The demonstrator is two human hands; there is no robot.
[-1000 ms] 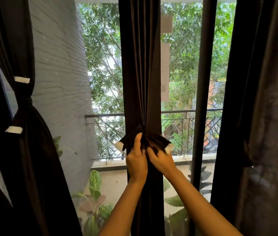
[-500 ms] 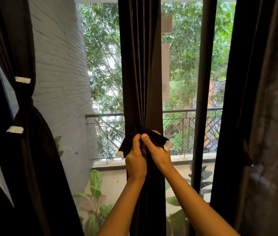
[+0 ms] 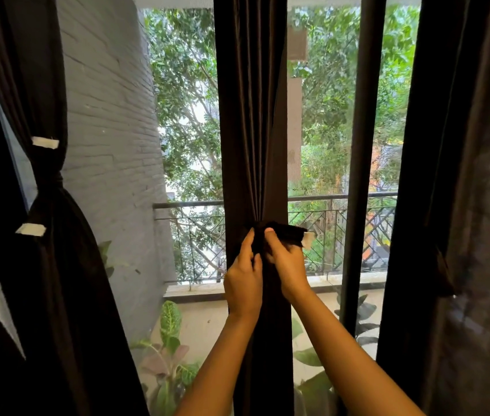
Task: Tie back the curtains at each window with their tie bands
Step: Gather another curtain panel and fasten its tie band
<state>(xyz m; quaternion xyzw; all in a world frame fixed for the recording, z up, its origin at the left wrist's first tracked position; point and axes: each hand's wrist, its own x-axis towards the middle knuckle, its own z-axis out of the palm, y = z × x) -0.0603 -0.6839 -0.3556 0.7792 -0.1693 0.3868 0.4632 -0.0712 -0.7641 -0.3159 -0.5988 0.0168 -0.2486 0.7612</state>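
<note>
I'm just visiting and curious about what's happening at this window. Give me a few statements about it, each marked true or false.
1. The left hand and right hand both grip the tie band at the gathered middle curtain. True.
2. The left curtain hangs loose with no band on it. False: a knotted band cinches it.
3. A pale tip of the tie band sticks out to the right of the hands. True.
4. The window faces a bare car park. False: trees and a balcony railing are outside.
5. Both hands wear gloves. False: they are bare.
</note>
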